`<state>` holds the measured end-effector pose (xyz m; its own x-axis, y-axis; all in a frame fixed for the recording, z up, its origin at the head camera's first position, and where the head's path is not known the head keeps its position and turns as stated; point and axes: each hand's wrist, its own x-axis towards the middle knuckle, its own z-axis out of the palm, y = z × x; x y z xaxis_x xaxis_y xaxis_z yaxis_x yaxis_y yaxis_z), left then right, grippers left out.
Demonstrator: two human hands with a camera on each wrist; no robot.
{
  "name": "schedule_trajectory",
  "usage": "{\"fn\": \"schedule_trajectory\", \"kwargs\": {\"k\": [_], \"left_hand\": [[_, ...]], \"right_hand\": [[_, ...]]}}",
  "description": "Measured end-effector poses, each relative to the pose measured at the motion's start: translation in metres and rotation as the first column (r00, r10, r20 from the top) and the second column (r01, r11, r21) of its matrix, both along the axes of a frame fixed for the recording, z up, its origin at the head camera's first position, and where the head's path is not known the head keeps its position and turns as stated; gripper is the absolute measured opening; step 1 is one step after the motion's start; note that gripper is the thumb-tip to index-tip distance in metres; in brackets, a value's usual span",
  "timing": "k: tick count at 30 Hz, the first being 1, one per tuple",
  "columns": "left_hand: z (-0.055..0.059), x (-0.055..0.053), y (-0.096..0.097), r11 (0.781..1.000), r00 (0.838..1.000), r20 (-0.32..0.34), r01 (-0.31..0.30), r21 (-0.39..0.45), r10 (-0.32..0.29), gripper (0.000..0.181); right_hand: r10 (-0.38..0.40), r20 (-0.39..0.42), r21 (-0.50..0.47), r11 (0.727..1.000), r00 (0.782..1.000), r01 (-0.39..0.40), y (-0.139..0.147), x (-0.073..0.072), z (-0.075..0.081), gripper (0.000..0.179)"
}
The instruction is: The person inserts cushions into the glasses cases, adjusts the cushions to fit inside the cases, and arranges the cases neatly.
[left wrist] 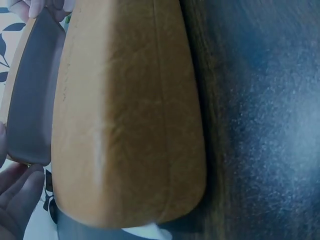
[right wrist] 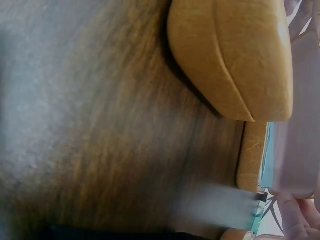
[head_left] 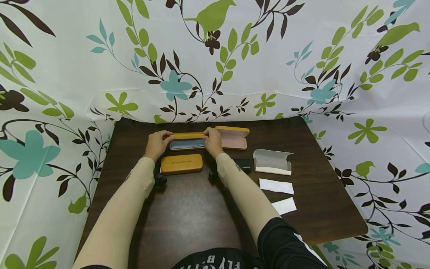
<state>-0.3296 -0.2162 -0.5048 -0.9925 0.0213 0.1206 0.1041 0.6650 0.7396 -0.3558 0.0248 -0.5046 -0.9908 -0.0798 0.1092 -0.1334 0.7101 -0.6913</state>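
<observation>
My left hand (head_left: 156, 145) holds the left end of the raised lid of a mustard-yellow glasses case (head_left: 188, 135). At the lid's other end, my right hand (head_left: 213, 142) grips the corner. The case stands partly open, and a folded blue cloth (head_left: 186, 144) lies inside. In the left wrist view the grey lid lining (left wrist: 32, 95) shows between fingertips (left wrist: 25, 195) at both ends. A second yellow glasses case (head_left: 181, 164), closed with print on top, lies just in front; it fills much of the left wrist view.
To the right is another open yellow case with pink lining (head_left: 231, 141). A black case (head_left: 244, 165) sits partly behind my right forearm. Further right are an open white case (head_left: 273, 162) and two white folded pieces (head_left: 276, 186). Patterned fabric (head_left: 201, 89) hangs behind the table.
</observation>
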Motion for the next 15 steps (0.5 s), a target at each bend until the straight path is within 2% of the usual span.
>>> {"fn": "schedule_trajectory", "kwargs": {"k": [15], "left_hand": [[-0.0008, 0.0101, 0.0021, 1.000, 1.000, 0.002, -0.003, -0.007, 0.003, 0.030]], "right_hand": [[-0.010, 0.017, -0.031, 0.999, 1.000, 0.011, 0.0007, 0.0066, -0.0021, 0.011]]}}
